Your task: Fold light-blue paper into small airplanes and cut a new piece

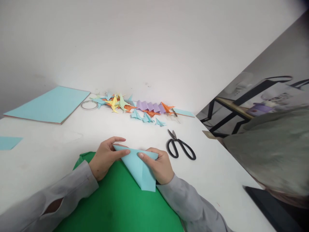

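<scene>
Between my two hands is a light-blue sheet of paper (138,169), partly folded, with a slanted left edge and a lower flap hanging down. My left hand (106,158) pinches its upper left corner, thumb on top and index finger stretched out beyond it. My right hand (160,164) grips the upper right part, with the thumb pressed on the face and the other fingers behind. Beneath the paper lies a green surface (116,203). To the right of my right hand, black-handled scissors (177,143) rest on the white table with their blades slightly apart.
Folded paper figures (120,103) in several colours lie along the wall, beside a pleated purple paper (149,106). A stack of blue sheets (50,104) is at the back left, near a ring-shaped roll (89,104). A small blue piece (9,142) lies at the left edge.
</scene>
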Demonstrator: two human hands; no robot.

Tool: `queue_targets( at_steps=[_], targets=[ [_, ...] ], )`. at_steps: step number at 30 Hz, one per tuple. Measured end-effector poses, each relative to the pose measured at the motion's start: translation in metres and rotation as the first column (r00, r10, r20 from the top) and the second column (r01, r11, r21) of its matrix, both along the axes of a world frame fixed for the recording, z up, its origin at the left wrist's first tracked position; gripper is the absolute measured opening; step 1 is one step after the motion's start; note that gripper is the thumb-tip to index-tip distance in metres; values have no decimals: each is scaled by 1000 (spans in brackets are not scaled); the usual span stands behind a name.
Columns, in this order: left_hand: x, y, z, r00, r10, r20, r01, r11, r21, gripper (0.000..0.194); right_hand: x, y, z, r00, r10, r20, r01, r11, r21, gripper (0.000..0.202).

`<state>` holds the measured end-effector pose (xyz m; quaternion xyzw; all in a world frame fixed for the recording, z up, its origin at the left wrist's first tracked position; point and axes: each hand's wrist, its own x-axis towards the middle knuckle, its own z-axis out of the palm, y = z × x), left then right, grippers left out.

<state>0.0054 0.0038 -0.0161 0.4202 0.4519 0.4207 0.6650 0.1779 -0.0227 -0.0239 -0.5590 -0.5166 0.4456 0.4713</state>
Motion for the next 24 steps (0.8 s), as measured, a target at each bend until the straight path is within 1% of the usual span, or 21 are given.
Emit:
queue_targets(
  at_steps=[2, 7, 11, 16, 20, 22, 24],
  targets=[
    [0, 1, -1, 1000, 0, -5, 1, 1000, 15, 50, 0, -1, 1, 1000, 8, 11, -8, 1000, -2, 31],
    [-1, 1, -2, 1000, -3, -8, 3, 999, 43, 49, 0, -2, 0, 997, 72, 4, -72, 997, -3, 27],
    [-1, 1, -2, 1000, -2, -3, 2, 998, 62, 49, 1, -1, -2, 999, 42, -17, -43, 999, -34, 24],
    [1, 1, -2, 998, 51, 21, -52, 998, 34, 48, 1, 0, -1, 999, 31, -30, -31, 999, -19, 25],
    [2, 0, 1, 995, 75, 65, -74, 997, -14, 44, 2, 0, -1, 1000, 10, -1, -10, 1000, 19, 25],
    [2, 0, 3, 995, 70, 71, -67, 997, -35, 40, 2, 0, -1, 1000, -4, 11, 3, 999, 35, 24],
    [2, -1, 4, 996, 35, 82, -31, 998, -48, 32, 3, 1, -2, 1000, -7, 19, 6, 999, 42, 25]
  ],
)
